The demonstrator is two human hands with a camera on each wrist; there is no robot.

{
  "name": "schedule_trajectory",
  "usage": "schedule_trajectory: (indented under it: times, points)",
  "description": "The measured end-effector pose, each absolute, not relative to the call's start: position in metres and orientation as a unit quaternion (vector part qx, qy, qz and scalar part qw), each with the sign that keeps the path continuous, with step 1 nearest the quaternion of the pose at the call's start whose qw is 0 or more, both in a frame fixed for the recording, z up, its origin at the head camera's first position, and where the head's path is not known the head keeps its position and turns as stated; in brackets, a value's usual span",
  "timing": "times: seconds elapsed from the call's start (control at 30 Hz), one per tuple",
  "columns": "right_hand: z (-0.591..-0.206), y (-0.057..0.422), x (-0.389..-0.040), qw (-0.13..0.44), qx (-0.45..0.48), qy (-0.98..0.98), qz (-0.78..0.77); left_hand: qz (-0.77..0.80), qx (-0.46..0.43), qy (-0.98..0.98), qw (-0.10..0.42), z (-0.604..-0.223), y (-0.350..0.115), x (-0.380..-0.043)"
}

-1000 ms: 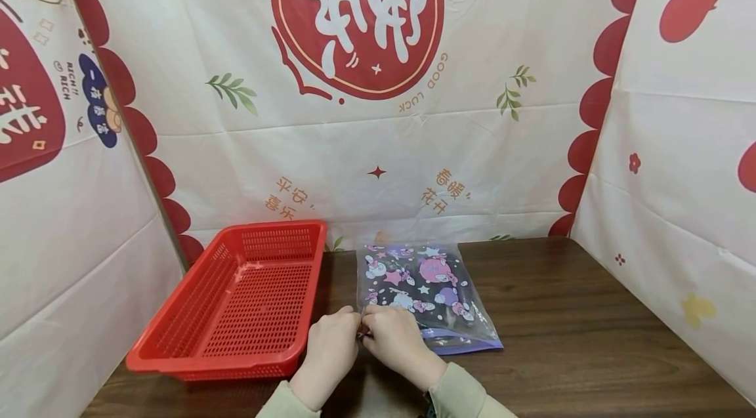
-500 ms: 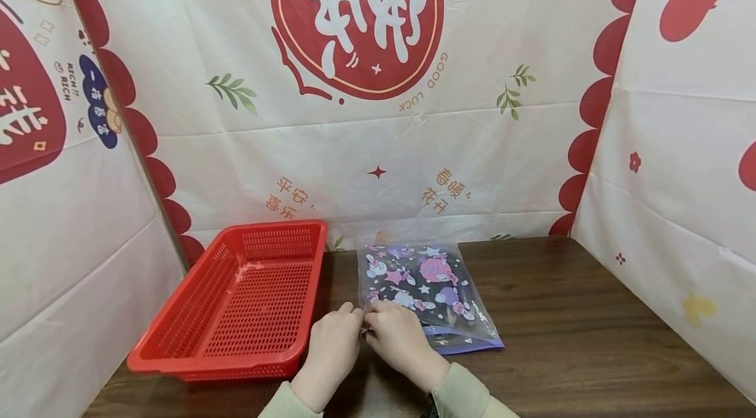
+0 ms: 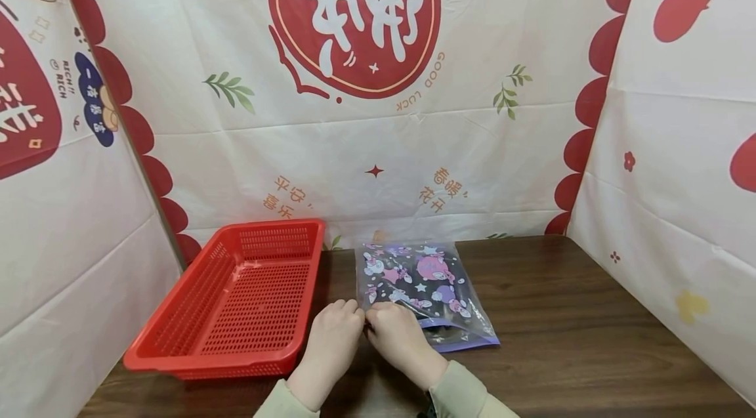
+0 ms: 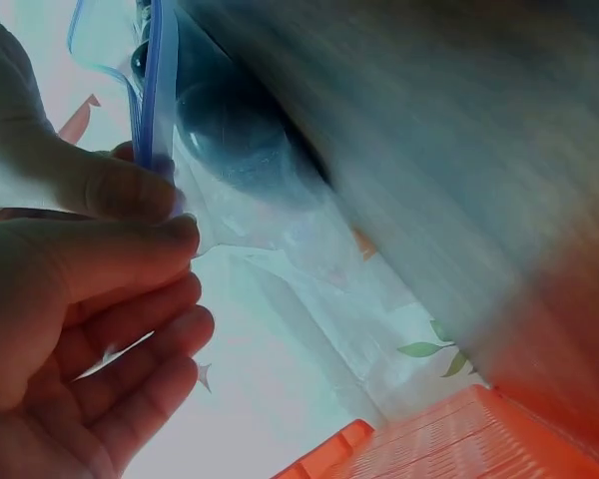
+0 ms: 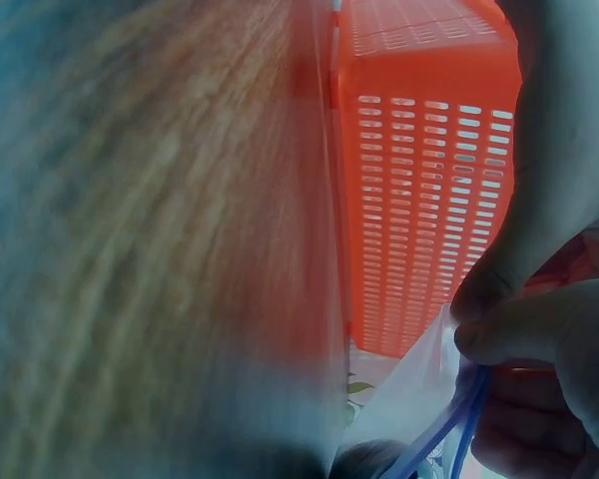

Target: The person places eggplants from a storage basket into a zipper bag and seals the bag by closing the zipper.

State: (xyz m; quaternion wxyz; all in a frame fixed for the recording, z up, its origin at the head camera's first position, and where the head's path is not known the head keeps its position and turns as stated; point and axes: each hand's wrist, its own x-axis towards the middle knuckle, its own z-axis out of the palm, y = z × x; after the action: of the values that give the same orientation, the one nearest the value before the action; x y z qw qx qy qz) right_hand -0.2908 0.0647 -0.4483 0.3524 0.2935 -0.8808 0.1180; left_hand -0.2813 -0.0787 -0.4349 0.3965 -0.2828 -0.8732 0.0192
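Observation:
A clear zip-lock bag [image 3: 440, 273] with cartoon prints and a purple zip edge lies flat, its mouth turned toward me. The mouth gapes a little at the right. Something dark and rounded [image 4: 225, 130] shows inside, of a kind I cannot tell. My left hand [image 3: 336, 333] pinches the mouth's left corner between thumb and fingers. Right beside it, my right hand [image 3: 398, 336] pinches the same purple zip edge [image 5: 449, 429]. Both thumbs nearly meet there, as the wrist views show. In the head view the hands cover the pinched corner.
A red perforated plastic basket [image 3: 307, 313] stands on the brown wooden table [image 3: 549, 313], just left of my left hand. Printed white cloth [image 3: 378, 142] hangs behind the table and along both sides.
Both hands have shifted only slightly and stay together at the bag's left corner. The gap at the bag's mouth, right of my right hand, looks a little wider.

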Motion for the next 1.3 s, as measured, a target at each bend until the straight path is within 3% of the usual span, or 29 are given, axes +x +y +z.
schedule_trajectory:
  times: [0.77, 1.3]
  points:
    - [-0.4477, 0.0643, -0.2938, 0.346, 0.313, -0.879, 0.098, -0.016, -0.281, -0.897, 0.341, -0.4355, -0.083, -0.2862]
    - [-0.4456, 0.0611, -0.2923, 0.329, 0.297, -0.887, 0.131, -0.001, -0.269, -0.899, 0.344, -0.4311, -0.0859, -0.2849]
